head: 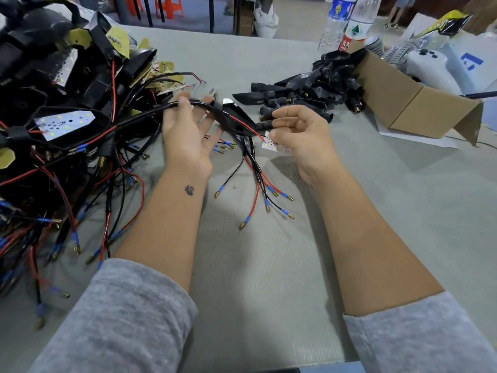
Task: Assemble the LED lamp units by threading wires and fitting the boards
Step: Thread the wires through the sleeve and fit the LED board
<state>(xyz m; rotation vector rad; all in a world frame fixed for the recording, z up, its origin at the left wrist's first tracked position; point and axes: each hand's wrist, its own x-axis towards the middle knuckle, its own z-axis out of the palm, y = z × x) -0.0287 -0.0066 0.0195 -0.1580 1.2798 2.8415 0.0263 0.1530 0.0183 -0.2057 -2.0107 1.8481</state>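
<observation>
The left hand [185, 133] is spread, palm up, and a black cable [204, 105] lies across its fingers under the thumb. The right hand [301, 130] pinches the stem of a black lamp housing [239, 122] above the grey table [269, 265]. A small white LED board [274, 144] hangs on a red wire [250, 129] just beside this hand. Loose wires with blue ends [266, 195] lie between the forearms.

even bright light, soft shadows under arms, wide-angle bend at edges, bg slightly soft
</observation>
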